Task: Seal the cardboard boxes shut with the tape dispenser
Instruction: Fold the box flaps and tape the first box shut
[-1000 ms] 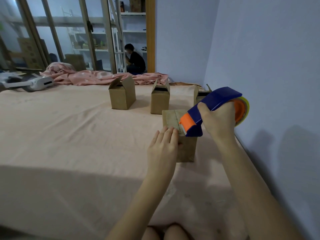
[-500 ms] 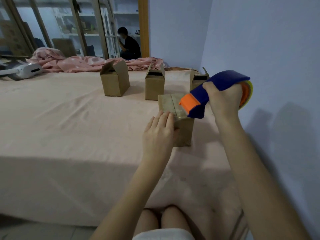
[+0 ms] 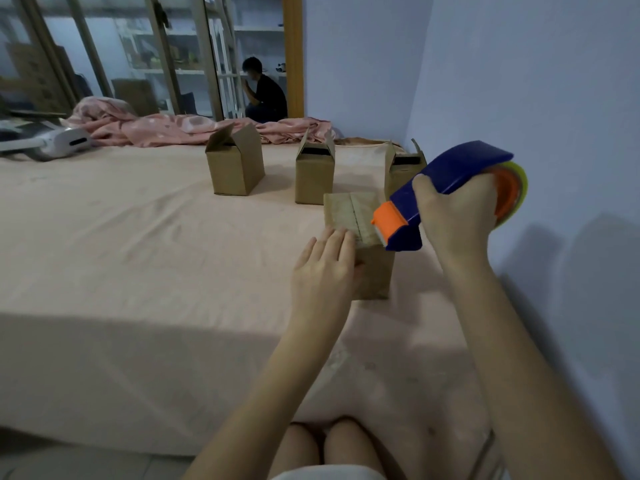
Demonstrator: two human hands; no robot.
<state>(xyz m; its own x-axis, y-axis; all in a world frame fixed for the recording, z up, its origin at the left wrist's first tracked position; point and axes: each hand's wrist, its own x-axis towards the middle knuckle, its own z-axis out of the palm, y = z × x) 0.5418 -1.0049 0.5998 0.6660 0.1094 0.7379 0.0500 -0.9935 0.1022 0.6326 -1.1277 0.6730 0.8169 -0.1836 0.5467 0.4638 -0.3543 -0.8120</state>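
Note:
A small closed cardboard box (image 3: pixel 349 213) stands near me on the bed, with clear tape along its top seam. My left hand (image 3: pixel 325 268) lies flat with straight fingers against the box's near top edge. My right hand (image 3: pixel 453 216) grips the handle of a blue tape dispenser (image 3: pixel 446 181) with an orange front piece, whose nose sits at the box's right top edge. Behind stand three open boxes: left (image 3: pixel 235 168), middle (image 3: pixel 313 174) and right (image 3: pixel 401 171), their flaps up.
A peach sheet covers the bed (image 3: pixel 138 254). A crumpled pink blanket (image 3: pixel 166 128) and a white device (image 3: pixel 65 140) lie at the far side. The blue wall (image 3: pixel 536 98) runs close on the right. A person (image 3: pixel 265 95) sits beyond the glass doors.
The dispenser has lifted slightly and drawn toward me along the box top. My left hand stays on the box. The camera has tilted down.

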